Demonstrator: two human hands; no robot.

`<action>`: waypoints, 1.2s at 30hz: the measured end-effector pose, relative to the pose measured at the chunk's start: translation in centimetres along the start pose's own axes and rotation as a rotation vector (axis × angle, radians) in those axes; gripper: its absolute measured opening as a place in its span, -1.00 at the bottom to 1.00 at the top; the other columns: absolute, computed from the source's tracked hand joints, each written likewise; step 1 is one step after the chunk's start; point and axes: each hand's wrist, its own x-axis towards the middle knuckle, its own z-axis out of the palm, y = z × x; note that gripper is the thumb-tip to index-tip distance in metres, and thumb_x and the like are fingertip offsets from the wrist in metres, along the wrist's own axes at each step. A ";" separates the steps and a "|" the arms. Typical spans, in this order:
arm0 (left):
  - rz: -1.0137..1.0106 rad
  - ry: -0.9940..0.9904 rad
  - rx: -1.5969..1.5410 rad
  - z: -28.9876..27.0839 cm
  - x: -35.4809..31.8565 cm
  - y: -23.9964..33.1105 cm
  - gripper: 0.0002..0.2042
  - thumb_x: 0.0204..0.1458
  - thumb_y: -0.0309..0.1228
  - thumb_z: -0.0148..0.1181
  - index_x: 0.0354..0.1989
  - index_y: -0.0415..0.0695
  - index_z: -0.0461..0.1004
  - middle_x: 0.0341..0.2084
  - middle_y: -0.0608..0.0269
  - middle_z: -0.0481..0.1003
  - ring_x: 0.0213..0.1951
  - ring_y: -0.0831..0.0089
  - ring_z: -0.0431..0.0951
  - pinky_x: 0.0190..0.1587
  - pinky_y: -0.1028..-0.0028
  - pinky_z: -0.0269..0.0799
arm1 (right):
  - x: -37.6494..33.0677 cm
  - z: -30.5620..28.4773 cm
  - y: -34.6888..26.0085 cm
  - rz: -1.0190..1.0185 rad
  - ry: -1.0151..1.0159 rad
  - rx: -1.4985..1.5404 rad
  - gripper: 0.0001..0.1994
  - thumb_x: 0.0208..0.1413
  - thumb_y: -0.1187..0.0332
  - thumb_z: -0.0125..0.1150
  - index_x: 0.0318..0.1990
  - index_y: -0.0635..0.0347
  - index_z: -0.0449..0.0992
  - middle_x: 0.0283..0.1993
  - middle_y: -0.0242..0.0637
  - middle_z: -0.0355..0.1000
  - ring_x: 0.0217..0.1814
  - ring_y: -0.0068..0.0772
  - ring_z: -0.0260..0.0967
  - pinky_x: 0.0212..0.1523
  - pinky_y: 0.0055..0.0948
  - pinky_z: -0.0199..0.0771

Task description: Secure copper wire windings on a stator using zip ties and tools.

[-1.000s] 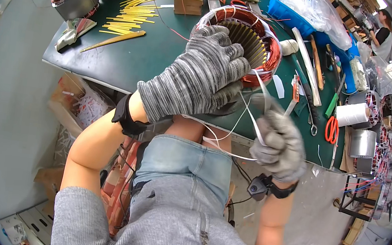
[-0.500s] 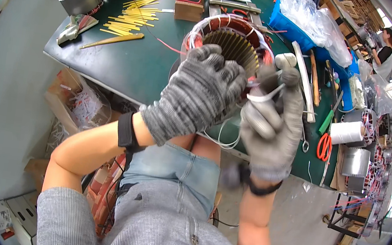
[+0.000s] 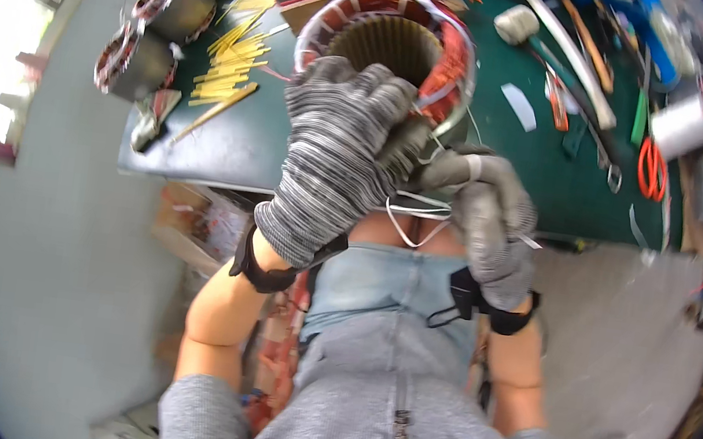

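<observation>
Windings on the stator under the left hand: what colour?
Windings: reddish copper-orange. Best in the head view.

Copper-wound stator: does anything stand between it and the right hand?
No solid object shows between the right hand and the stator; only white cord runs in the gap. The left hand lies over the stator's near side, just to the left.

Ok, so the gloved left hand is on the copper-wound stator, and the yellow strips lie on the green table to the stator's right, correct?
Not quite: the head view shows the yellow strips to the stator's left, not its right. The rest holds: the gloved left hand is on the copper-wound stator, and the strips lie on the green table.
</observation>
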 end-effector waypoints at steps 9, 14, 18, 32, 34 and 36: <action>0.150 -0.108 -0.167 0.2 0.2 -2.7 -0.79 -0.17 -0.46 0.27 -0.31 -0.18 0.48 -0.49 0.20 0.43 -0.29 0.16 0.36 -0.18 0.21 0.24 | -43.9 -29.2 11.3 1.128 0.038 -1.139 -0.82 0.04 0.33 0.08 -0.24 0.19 0.51 -0.31 -0.10 0.46 -0.20 -0.01 0.38 -0.13 -0.14 0.33; 0.170 -0.138 -0.168 -0.9 0.2 -3.3 -0.78 -0.21 -0.45 0.29 -0.34 -0.19 0.50 -0.50 0.20 0.44 -0.34 0.18 0.37 -0.20 0.21 0.26 | -27.3 -17.1 6.5 0.724 0.047 -0.562 -0.73 0.07 0.26 0.10 -0.13 0.21 0.50 -0.17 -0.10 0.46 -0.10 -0.08 0.41 -0.04 -0.22 0.36; 0.332 -0.164 -0.135 -1.5 1.7 -3.5 -0.73 -0.21 -0.39 0.32 -0.29 -0.20 0.53 -0.39 0.16 0.51 -0.20 0.13 0.42 -0.05 0.18 0.28 | -11.5 -7.9 1.8 0.108 -0.140 -0.440 -0.77 0.07 0.44 0.09 -0.11 0.13 0.54 0.02 -0.12 0.42 0.11 -0.09 0.34 0.18 -0.25 0.26; 0.162 -0.465 -0.214 -2.7 3.0 -4.2 -0.57 -0.16 -0.44 0.28 -0.02 -0.18 0.47 -0.21 0.03 0.47 -0.10 0.12 0.44 -0.04 0.27 0.39 | 0.7 -0.5 -0.5 -0.133 0.238 -0.190 -0.40 -0.05 0.66 0.19 0.22 0.09 0.28 -0.31 -0.51 0.33 -0.35 -0.77 0.24 -0.32 -0.71 0.34; 0.184 -0.436 -0.212 -2.5 2.9 -4.4 -0.57 -0.16 -0.42 0.29 -0.02 -0.17 0.47 -0.20 0.02 0.48 -0.08 0.08 0.43 0.00 0.24 0.36 | 0.7 0.2 0.6 -0.159 0.218 -0.320 -0.38 -0.05 0.66 0.19 0.24 0.09 0.28 -0.31 -0.44 0.35 -0.33 -0.65 0.27 -0.29 -0.62 0.36; 0.216 -0.403 -0.178 -1.9 2.7 -4.7 -0.56 -0.16 -0.39 0.29 -0.01 -0.15 0.48 -0.19 0.01 0.48 -0.06 0.04 0.40 0.05 0.19 0.31 | 1.3 1.3 1.2 -0.264 0.265 -0.424 -0.37 -0.09 0.62 0.21 0.23 0.05 0.30 -0.31 -0.38 0.36 -0.35 -0.48 0.31 -0.26 -0.47 0.38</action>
